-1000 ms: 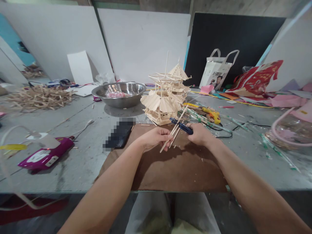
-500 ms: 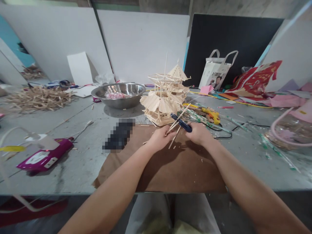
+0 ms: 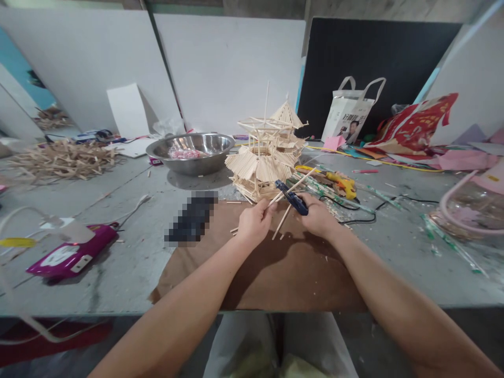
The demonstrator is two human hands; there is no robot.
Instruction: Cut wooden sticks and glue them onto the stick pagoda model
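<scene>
Your left hand [image 3: 255, 223] pinches a thin wooden stick [image 3: 305, 176]; your right hand [image 3: 318, 216] grips a dark blue tool [image 3: 293, 198] above the brown sheet [image 3: 291, 281].

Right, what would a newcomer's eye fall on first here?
Probably the pale stick-built tower near the picture's middle. In front of it, the left hand holds a thin stick and the right hand grips a dark blue tool. The metal bowl left of the tower and the red bag at far right might come next.
</scene>
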